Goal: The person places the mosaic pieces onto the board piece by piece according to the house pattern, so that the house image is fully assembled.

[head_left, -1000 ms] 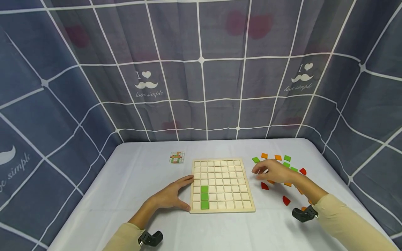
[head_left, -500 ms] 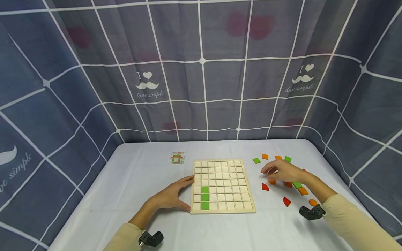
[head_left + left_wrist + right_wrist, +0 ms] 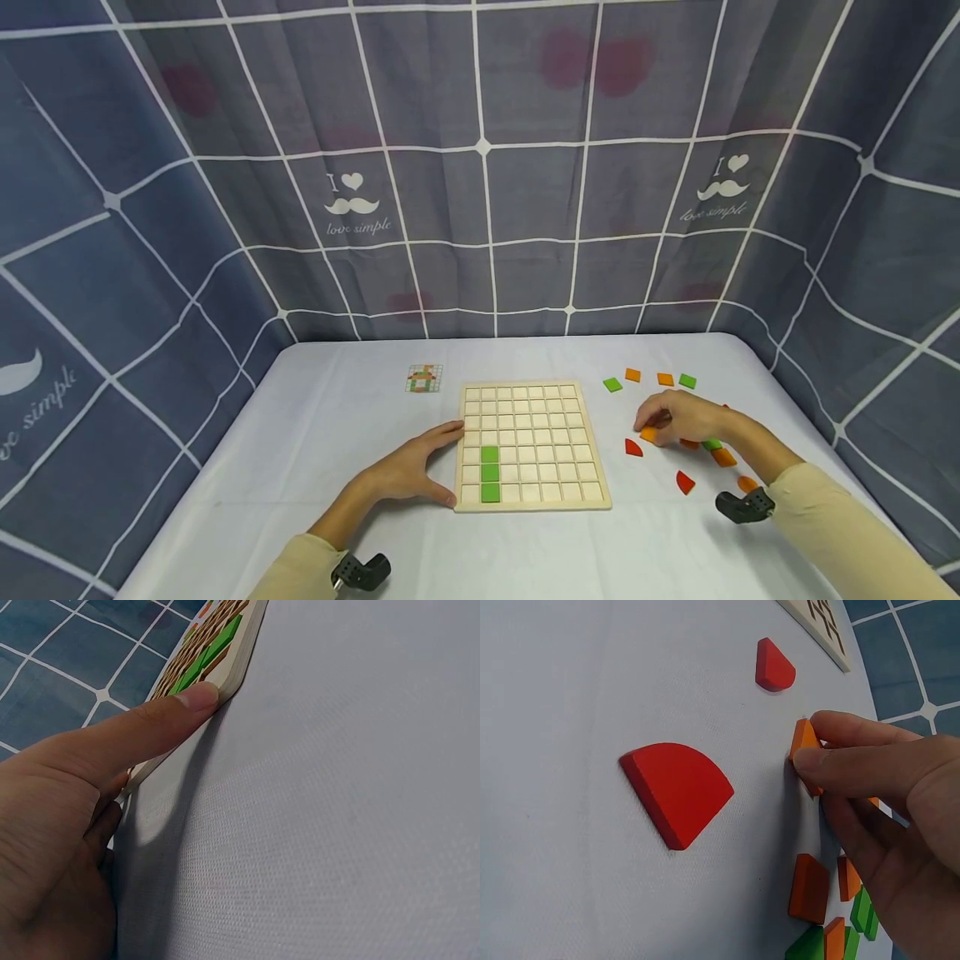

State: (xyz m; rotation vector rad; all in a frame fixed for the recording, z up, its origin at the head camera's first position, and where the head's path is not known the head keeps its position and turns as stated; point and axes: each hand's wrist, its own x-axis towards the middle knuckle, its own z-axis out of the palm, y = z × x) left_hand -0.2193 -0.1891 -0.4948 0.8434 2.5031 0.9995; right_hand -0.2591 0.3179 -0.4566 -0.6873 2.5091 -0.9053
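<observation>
A pale wooden grid board lies on the white table, with three green square tiles stacked in a column at its lower left. My left hand touches the board's left edge, fingers and thumb spread; in the left wrist view its thumb lies against the near corner. Right of the board, my right hand pinches an orange tile between thumb and index finger, low over the cloth. Two red quarter-round pieces lie close by. The hand hides part of the loose pieces.
Several loose orange and green tiles lie behind and beside the right hand. A small patterned card is flat at the board's back left. Dark checked curtains enclose the table's back and sides.
My right hand moves rightward and down to an orange tile and now pinches it. The left hand stays at the board's edge.
</observation>
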